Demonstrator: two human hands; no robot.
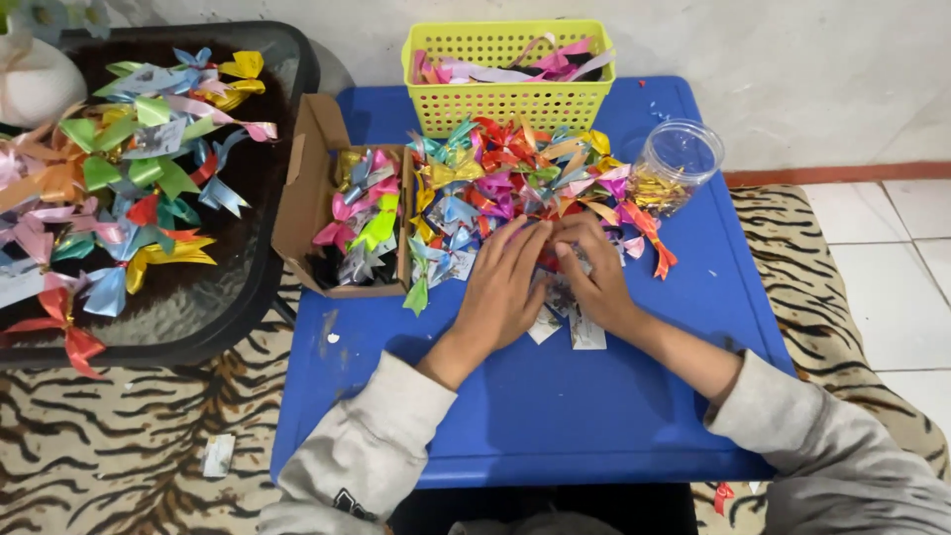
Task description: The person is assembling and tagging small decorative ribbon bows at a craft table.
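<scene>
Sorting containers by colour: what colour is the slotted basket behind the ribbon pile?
Yellow-green basket, seen in the head view.

Heap of colourful ribbon bows (515,168) on blue table (555,406).

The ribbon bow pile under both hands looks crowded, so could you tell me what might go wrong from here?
1. The bow pile reaches the clear plastic jar; a sweep of the right hand could tip it.
2. Bows by the left hand lie against the open cardboard box and could mix with those inside.
3. Paper scraps under the wrists may slide off the blue table.
</scene>
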